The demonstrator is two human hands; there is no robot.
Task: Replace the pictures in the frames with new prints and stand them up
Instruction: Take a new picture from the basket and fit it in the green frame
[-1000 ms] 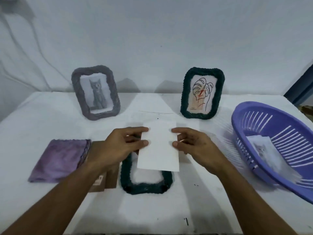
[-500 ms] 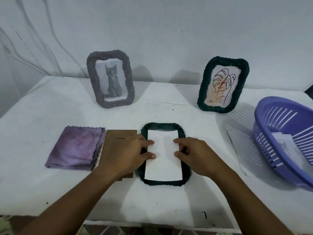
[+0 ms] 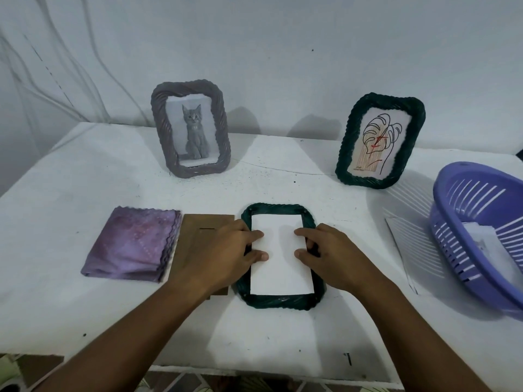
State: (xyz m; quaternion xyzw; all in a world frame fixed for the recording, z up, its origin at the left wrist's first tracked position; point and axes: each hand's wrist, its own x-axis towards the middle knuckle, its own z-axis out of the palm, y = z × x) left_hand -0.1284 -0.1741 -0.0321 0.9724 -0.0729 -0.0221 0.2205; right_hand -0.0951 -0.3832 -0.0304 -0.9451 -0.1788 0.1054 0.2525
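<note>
A dark green woven frame [image 3: 278, 301] lies face down on the white table [image 3: 85, 179] in front of me. A white print [image 3: 280, 267], blank side up, rests inside its opening. My left hand [image 3: 226, 250] presses the print's left edge with fingertips and thumb. My right hand [image 3: 334, 253] presses the right edge the same way. A brown backing board [image 3: 198, 230] lies just left of the frame, partly under my left hand. A grey frame with a cat picture [image 3: 192, 134] and a green frame with a leaf drawing [image 3: 377, 142] stand upright at the back.
A folded purple cloth [image 3: 133, 244] lies left of the backing board. A purple slotted basket [image 3: 481, 230] with a print inside sits at the right edge, and a loose white sheet [image 3: 402, 250] lies beside it. A white wall stands close behind the table.
Both hands lowered the white print from above the table into the face-down green frame. Now it lies flat in the opening with my fingers on its edges.
</note>
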